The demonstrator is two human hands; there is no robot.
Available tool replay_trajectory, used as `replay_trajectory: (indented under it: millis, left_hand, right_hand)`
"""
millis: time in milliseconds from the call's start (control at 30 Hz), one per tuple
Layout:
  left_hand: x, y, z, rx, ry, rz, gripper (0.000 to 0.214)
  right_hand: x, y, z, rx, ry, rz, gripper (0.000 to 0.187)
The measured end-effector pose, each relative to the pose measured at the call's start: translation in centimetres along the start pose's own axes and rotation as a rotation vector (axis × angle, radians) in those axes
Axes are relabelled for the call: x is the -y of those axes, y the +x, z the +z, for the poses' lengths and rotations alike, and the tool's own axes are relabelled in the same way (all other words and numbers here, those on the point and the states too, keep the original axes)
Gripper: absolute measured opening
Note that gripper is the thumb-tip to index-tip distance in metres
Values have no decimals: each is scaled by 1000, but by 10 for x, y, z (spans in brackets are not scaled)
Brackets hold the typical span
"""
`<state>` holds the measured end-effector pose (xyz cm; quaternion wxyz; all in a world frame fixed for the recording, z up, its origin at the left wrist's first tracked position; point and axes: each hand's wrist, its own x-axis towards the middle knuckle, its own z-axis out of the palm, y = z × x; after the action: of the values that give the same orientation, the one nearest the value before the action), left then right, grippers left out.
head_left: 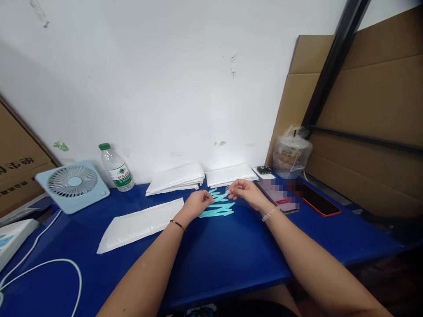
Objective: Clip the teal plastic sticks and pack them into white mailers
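Note:
A thin teal strip (pixel 216 212) lies in zigzag folds on the blue table, and one stretch of it runs up between my hands. My left hand (pixel 197 204) is closed in a pinch at the left side of this stretch. Across from it, my right hand (pixel 244 193) pinches near its right end, thumb against fingers. What exactly is between the right fingertips is too small to make out fully. A white padded envelope (pixel 142 224) lies flat to the left of my left hand.
Stacked white envelopes (pixel 178 177) and a second pile (pixel 231 175) lie against the wall. At left are a blue fan (pixel 74 187), a water bottle (pixel 119 171) and a white cable (pixel 77 268). Phones (pixel 319 200) and a bagged drink cup (pixel 291 154) are at right.

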<state>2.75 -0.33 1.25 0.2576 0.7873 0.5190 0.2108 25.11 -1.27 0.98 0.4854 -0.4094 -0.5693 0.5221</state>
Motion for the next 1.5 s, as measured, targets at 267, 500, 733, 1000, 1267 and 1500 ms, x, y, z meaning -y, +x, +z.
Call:
replay_trajectory:
  millis: [267, 500, 733, 1000, 1267, 1500]
  left_hand:
    - [6, 0, -3, -91, 185, 54, 15]
    - [-2, -7, -4, 2, 247, 173, 27]
    - [-4, -9, 4, 150, 197, 105, 14]
    - [6, -1, 2, 63, -121, 39, 30]
    - [9, 2, -1, 40, -197, 17, 30]
    - [8, 2, -1, 32, -147, 32, 27]
  right_hand:
    - [-2, 4, -10, -26, -426, -46, 21]
    - [19, -6, -73, -337, -1153, 34, 11]
    - [6, -4, -62, -196, -1132, 221, 13]
    - [10, -3, -21, -177, -96, 49, 22]
    - [8, -3, -6, -155, 37, -1, 30]
    - [3, -3, 2, -32, -14, 65, 28]
